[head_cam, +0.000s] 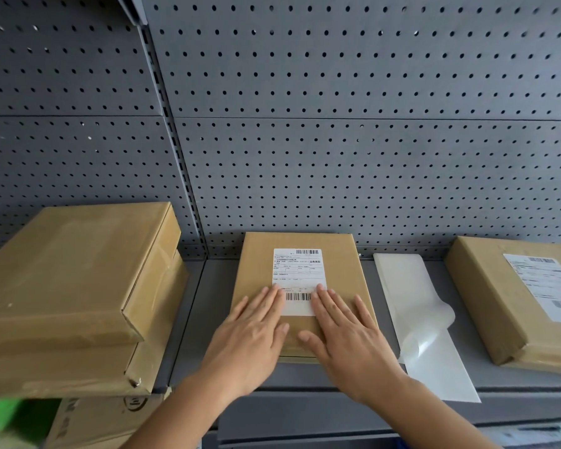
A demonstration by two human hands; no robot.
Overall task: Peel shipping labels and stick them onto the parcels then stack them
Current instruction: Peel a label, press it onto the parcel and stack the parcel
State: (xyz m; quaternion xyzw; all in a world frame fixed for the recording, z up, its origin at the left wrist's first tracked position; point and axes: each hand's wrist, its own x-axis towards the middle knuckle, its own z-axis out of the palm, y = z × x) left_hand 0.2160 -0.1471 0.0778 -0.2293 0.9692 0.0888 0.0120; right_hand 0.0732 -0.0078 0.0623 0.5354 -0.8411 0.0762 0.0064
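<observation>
A flat brown parcel lies in the middle of the grey shelf. A white shipping label with barcodes sits on its top. My left hand and my right hand lie flat side by side on the parcel. Their straight fingers press the lower part of the label from either side. To the right of the parcel lies a glossy white backing sheet with its near end curled up. Further right lies another brown parcel that carries a label.
Two unlabelled brown boxes are stacked at the left, close to my left forearm. A grey pegboard wall closes the back of the shelf. Below the left stack, a printed carton and something green show.
</observation>
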